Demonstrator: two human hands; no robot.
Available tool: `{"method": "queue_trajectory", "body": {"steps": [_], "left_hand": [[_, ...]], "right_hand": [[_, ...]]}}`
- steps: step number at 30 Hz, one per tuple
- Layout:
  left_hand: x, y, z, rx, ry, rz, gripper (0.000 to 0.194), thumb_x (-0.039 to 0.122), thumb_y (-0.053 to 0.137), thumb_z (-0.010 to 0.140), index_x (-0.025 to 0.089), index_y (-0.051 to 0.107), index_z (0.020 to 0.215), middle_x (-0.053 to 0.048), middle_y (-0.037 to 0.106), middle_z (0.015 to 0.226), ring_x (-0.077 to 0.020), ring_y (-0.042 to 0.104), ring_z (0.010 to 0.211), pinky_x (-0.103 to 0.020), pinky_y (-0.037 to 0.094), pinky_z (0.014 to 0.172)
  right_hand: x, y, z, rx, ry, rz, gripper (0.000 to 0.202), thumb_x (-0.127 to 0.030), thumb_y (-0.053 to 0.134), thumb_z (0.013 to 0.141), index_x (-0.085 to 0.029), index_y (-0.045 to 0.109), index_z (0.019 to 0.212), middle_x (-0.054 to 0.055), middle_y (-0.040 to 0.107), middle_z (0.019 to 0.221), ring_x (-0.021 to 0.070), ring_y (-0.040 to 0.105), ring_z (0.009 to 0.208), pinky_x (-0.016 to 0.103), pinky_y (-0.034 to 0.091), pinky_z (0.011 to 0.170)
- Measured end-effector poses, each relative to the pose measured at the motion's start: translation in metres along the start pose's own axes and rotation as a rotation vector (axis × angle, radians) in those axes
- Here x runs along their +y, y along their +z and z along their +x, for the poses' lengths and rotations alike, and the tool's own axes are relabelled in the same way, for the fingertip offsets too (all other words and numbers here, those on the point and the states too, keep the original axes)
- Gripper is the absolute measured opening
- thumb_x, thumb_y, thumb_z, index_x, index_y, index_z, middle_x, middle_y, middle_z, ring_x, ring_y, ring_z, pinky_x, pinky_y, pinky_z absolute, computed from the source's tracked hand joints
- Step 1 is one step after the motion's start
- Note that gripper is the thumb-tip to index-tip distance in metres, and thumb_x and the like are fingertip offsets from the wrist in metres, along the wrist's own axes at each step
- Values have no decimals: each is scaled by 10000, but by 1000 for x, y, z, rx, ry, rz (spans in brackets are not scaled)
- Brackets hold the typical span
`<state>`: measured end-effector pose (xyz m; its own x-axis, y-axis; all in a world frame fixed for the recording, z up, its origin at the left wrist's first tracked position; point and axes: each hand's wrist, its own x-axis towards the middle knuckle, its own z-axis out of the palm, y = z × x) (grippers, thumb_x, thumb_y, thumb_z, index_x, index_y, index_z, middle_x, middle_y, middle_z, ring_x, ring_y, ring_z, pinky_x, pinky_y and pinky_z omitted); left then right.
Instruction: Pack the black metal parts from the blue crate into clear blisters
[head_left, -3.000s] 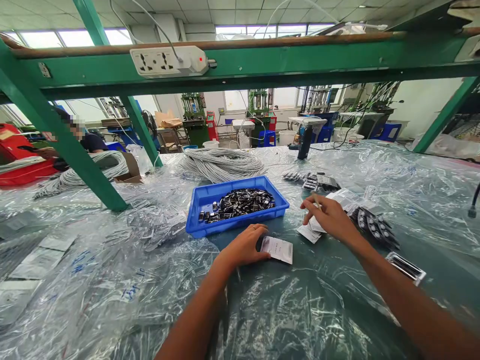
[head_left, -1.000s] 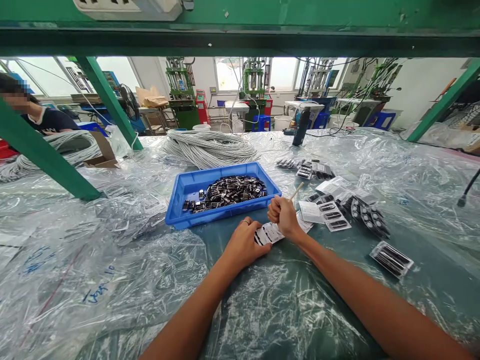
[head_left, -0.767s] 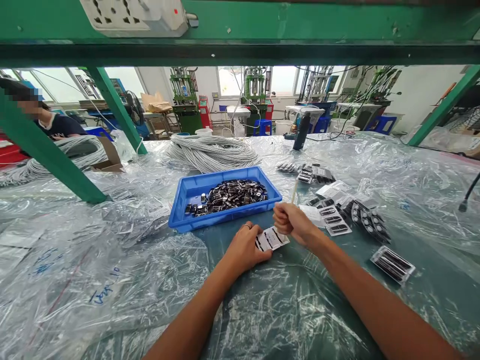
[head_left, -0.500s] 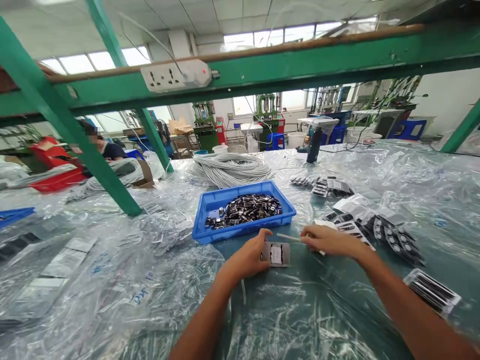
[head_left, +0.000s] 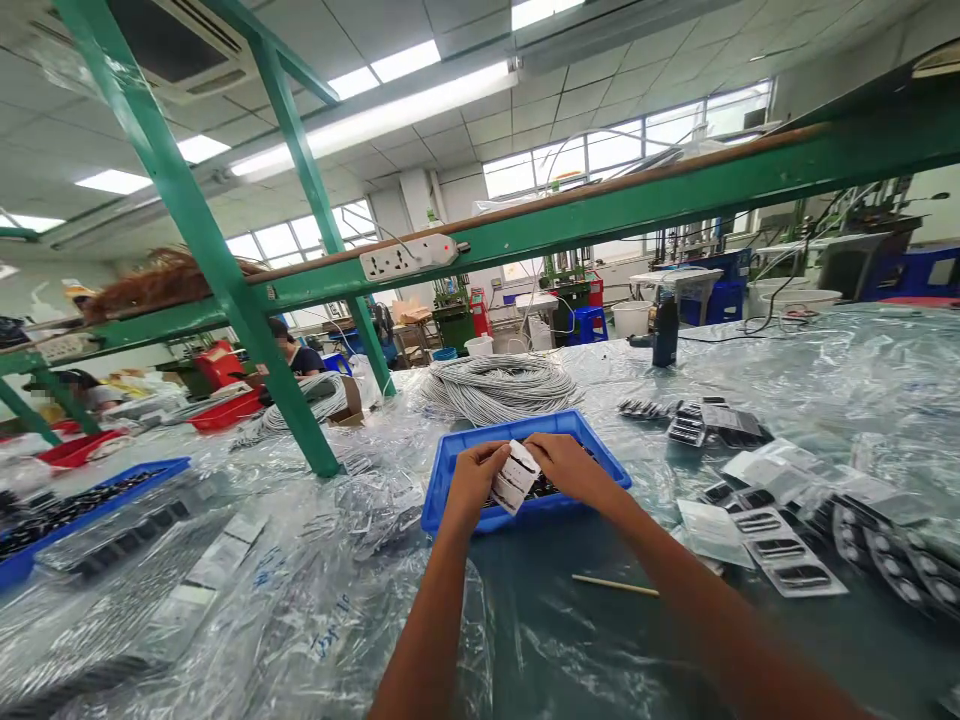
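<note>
Pinching a tilted white card [head_left: 515, 478] with left hand [head_left: 475, 478] and right hand [head_left: 568, 466], at the near side of the blue tray [head_left: 441, 482]. Noting a thin stick [head_left: 611, 584] on the table [head_left: 536, 570], apart from both hands.

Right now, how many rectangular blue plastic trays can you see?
2. One rectangular blue plastic tray is partly hidden behind the person's left hand and right hand; a second blue tray is cut off at the picture's left edge. Others could be hidden.
</note>
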<state>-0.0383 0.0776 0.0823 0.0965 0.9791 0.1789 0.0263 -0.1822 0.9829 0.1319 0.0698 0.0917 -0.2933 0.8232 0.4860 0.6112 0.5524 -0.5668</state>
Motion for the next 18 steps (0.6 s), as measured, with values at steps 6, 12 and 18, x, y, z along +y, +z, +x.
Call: {"method": "queue_trajectory", "body": {"steps": [6, 12, 18], "left_hand": [[-11, -4, 17, -56, -6, -119, 444, 456, 786, 662, 135, 753, 968, -50, 739, 795, -172, 642, 681, -274, 496, 650], [-30, -3, 26, 93, 7, -10, 323, 364, 749, 677, 128, 741, 899, -66, 742, 778, -213, 674, 713, -299, 510, 645], [-36, 11, 41, 178, 94, -16, 205, 304, 717, 696, 163, 722, 844, -58, 747, 804, -204, 684, 773, -301, 522, 714]], "right_hand": [[17, 28, 16, 181, 135, -93, 289, -184, 387, 998, -171, 675, 976, 109, 714, 994, 223, 651, 891, 293, 432, 758], [24, 45, 12, 329, 1, -213, 306, -132, 398, 957, -180, 687, 1047, 121, 685, 1034, 260, 609, 994, 359, 470, 889], [18, 59, 12, 407, -21, -169, 314, -182, 434, 938, -151, 681, 1129, 152, 686, 1099, 286, 606, 1024, 419, 477, 929]]}}
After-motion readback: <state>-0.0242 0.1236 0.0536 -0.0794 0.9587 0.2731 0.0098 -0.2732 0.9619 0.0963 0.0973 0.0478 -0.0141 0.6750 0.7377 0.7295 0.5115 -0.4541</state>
